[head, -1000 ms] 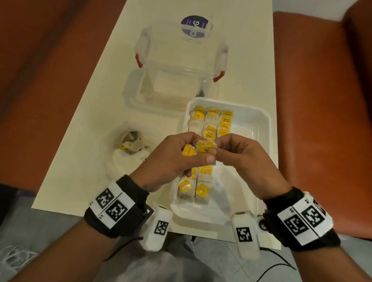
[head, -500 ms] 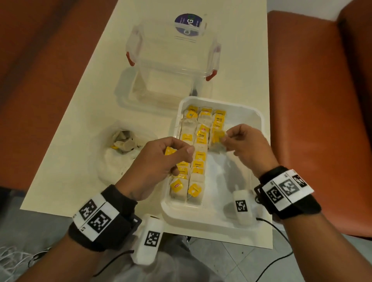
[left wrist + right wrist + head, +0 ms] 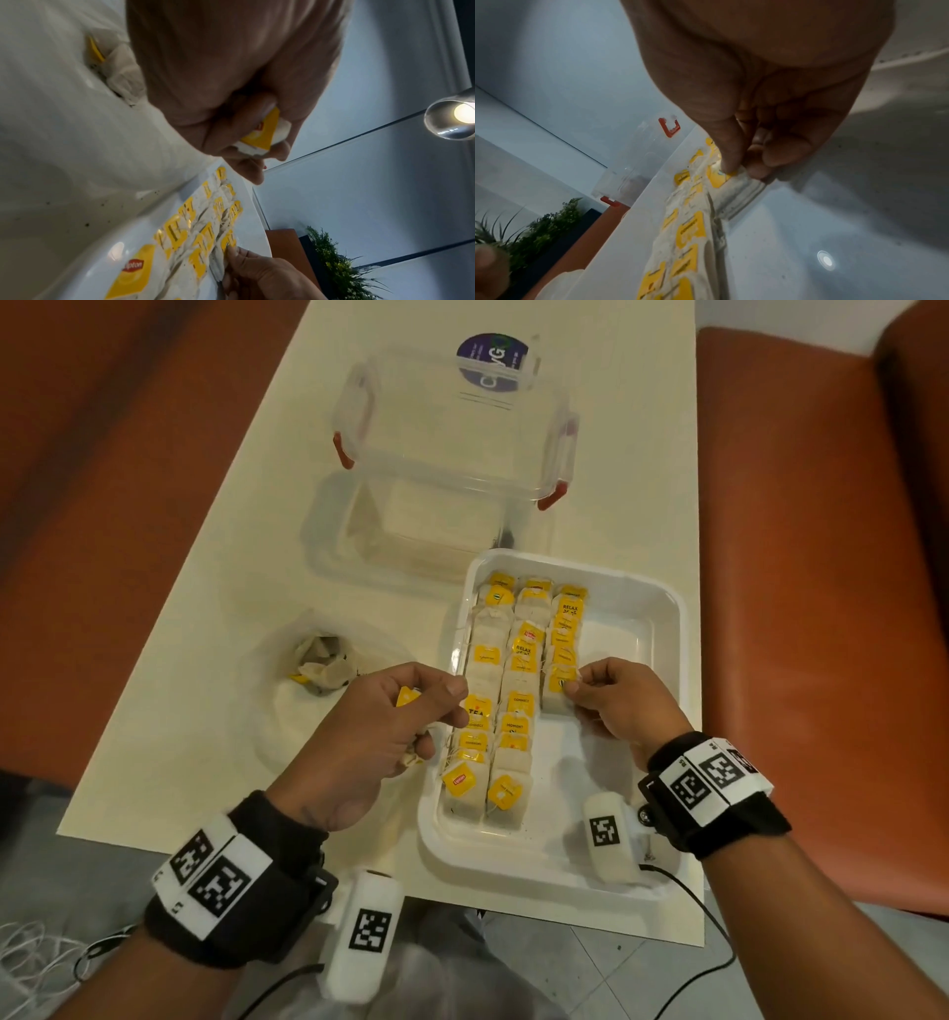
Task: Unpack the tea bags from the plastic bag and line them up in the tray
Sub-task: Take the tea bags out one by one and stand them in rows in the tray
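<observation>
Cream tabletop (image 3: 215, 588), long, narrow. On it: white tray (image 3: 662, 618) at near right, its near edge at the tabletop's edge. Clear plastic bag (image 3: 287, 711) just left of the tray, a few tea bags inside. Clear lidded container (image 3: 452, 428) with red latches beyond the tray.

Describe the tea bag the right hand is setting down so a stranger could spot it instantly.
Start at the white tray on the near right of the table. Three columns of yellow-tagged tea bags run along it; take the rightmost, shortest column. The tea bag is its nearest one, the only tray bag pinched by the right hand.
</observation>
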